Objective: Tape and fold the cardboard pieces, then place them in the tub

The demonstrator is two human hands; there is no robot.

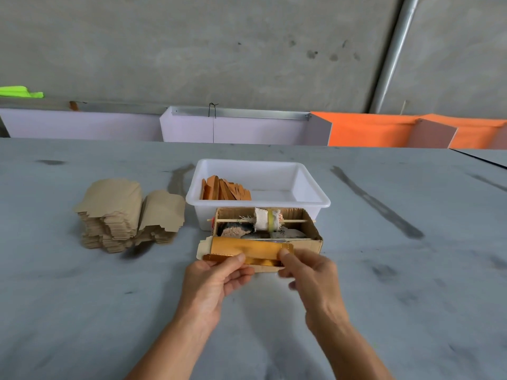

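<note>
Grey table with cardboard stack, white tub, cardboard box.

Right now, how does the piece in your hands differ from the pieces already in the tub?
The piece in hand shows a shiny gold face and lies roughly flat and lengthwise, half folded, with a plain flap showing at its left end. The pieces in the tub look orange, are folded slim, and stand on edge, leaning together at the tub's left end. The left hand and right hand pinch the one; nothing touches the others. Both look like narrow strips.
</note>
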